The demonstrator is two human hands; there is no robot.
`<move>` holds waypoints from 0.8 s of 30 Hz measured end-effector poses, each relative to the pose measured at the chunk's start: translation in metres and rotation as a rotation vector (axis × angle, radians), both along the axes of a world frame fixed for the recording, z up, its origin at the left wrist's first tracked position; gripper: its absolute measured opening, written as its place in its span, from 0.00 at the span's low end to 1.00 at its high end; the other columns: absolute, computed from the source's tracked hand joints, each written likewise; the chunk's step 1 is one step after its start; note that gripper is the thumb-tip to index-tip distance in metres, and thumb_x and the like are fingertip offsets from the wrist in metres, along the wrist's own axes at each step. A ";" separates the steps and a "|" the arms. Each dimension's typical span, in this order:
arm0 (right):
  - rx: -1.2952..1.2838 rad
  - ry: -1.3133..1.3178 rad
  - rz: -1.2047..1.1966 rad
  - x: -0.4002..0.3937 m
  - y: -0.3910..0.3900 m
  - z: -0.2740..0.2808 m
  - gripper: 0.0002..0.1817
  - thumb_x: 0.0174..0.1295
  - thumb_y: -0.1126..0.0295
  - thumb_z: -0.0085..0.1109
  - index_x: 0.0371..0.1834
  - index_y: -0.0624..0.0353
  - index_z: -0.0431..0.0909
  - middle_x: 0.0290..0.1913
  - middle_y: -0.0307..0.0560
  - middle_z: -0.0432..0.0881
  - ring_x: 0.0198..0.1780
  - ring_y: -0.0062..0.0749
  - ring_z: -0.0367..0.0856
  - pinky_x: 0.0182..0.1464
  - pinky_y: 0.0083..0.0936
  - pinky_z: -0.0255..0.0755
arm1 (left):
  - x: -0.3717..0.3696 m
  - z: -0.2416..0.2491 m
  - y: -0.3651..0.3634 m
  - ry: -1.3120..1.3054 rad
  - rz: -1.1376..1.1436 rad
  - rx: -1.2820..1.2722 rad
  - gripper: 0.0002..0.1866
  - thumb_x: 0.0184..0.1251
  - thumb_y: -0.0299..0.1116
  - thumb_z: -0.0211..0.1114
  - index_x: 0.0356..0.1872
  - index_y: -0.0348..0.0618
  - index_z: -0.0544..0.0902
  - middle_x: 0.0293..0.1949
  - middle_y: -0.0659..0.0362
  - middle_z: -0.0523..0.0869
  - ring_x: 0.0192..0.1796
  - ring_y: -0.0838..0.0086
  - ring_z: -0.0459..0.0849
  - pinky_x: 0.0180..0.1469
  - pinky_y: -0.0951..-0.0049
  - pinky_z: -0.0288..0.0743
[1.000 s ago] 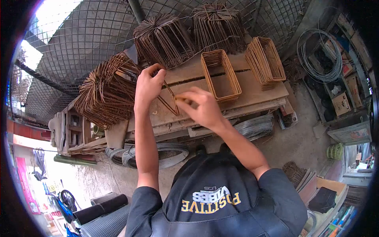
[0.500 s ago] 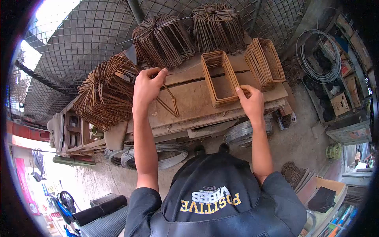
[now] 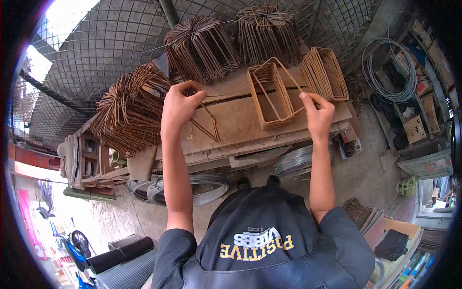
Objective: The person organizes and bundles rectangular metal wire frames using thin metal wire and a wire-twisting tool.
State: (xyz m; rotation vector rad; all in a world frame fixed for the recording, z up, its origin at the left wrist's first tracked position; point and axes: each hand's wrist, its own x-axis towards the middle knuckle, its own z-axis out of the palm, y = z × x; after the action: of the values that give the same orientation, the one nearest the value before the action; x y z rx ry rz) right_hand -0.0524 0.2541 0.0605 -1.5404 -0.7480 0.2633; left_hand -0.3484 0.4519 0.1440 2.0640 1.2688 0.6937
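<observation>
My right hand (image 3: 318, 115) pinches the right side of one rusty rebar stirrup (image 3: 288, 72), a bent rectangular ring. That ring is tilted above a neat stack of matching stirrups (image 3: 263, 113) lying on the bench. My left hand (image 3: 180, 107) is closed, thumb against fingers, around another rusty stirrup (image 3: 210, 119); one bent end of it reaches down to the right over the boards. Part of this ring is hidden behind the hand. Just left of it leans a fanned pile of stirrups (image 3: 127, 108).
Two upright bundles of stirrups (image 3: 199, 48) (image 3: 267, 33) stand along the wire mesh (image 3: 115, 38) at the back. Another stack (image 3: 325, 74) sits at the right end of the wooden bench (image 3: 231, 130). Wire coils (image 3: 207, 190) lie underneath; another coil (image 3: 389, 70) hangs at right.
My right hand has moved to the right and slightly up, raising one stirrup at a slant from the stack. My left hand has barely moved.
</observation>
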 end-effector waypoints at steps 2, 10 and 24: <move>0.082 -0.085 -0.080 0.005 0.001 0.008 0.13 0.71 0.67 0.72 0.44 0.70 0.91 0.29 0.31 0.83 0.30 0.12 0.71 0.31 0.19 0.64 | -0.001 -0.002 0.002 -0.014 -0.009 0.028 0.17 0.57 0.41 0.72 0.39 0.36 0.90 0.22 0.56 0.84 0.28 0.74 0.82 0.38 0.68 0.77; 0.094 -0.167 -0.002 -0.001 -0.012 0.074 0.12 0.71 0.67 0.72 0.45 0.69 0.91 0.30 0.31 0.85 0.31 0.13 0.74 0.32 0.20 0.67 | 0.007 0.005 -0.009 -0.011 0.007 -0.040 0.16 0.55 0.40 0.74 0.36 0.37 0.89 0.21 0.56 0.83 0.27 0.73 0.82 0.37 0.67 0.77; -0.369 -0.805 0.497 -0.079 0.112 0.118 0.16 0.65 0.61 0.70 0.41 0.67 0.91 0.30 0.63 0.88 0.36 0.54 0.91 0.44 0.42 0.83 | 0.023 0.005 -0.010 -0.051 -0.096 -0.023 0.33 0.55 0.39 0.73 0.67 0.48 0.86 0.35 0.50 0.91 0.38 0.69 0.91 0.47 0.64 0.83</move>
State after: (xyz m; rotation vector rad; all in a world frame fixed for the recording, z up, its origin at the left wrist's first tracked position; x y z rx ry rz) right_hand -0.1313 0.3658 0.1780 -1.7930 -1.8065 0.1402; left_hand -0.3251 0.4423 0.1493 2.0603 1.1368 0.6806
